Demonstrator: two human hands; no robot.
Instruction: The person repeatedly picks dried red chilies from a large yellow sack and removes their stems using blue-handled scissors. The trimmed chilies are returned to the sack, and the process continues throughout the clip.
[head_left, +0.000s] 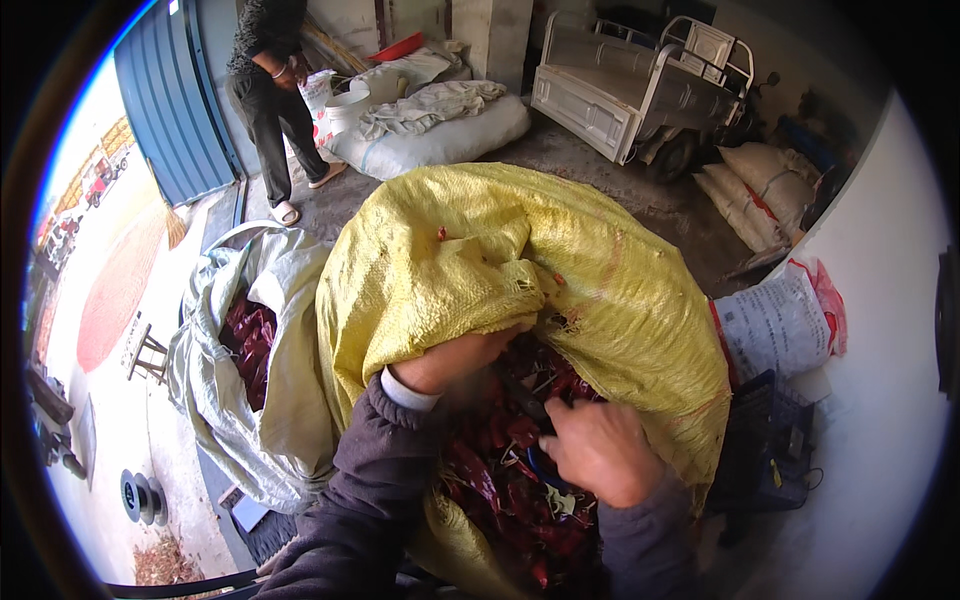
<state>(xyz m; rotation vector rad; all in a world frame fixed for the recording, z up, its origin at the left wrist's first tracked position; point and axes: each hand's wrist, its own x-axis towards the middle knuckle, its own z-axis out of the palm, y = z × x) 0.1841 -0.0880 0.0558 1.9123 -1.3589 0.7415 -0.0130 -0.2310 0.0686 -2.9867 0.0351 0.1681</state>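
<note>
A large yellow woven sack (630, 300) lies before me, its mouth turned towards me, with dried red chili peppers (517, 487) in and below the opening. My left hand (457, 360) reaches under the sack's upper edge; its fingers are hidden by the fabric, so its grip cannot be told. My right hand (600, 450) is over the peppers, curled with thumb and forefinger close to a dark, blurred object (525, 397), perhaps a handle; whether it is held is unclear. Something blue, partly covered, shows beside that hand.
Left of the yellow sack stands a white woven sack (292, 360) with red peppers inside. A dark plastic crate (765, 450) and a printed white bag (772, 322) are at the right. Behind are a full white sack (450, 135), a standing person (262, 90) and a cargo tricycle (600, 97).
</note>
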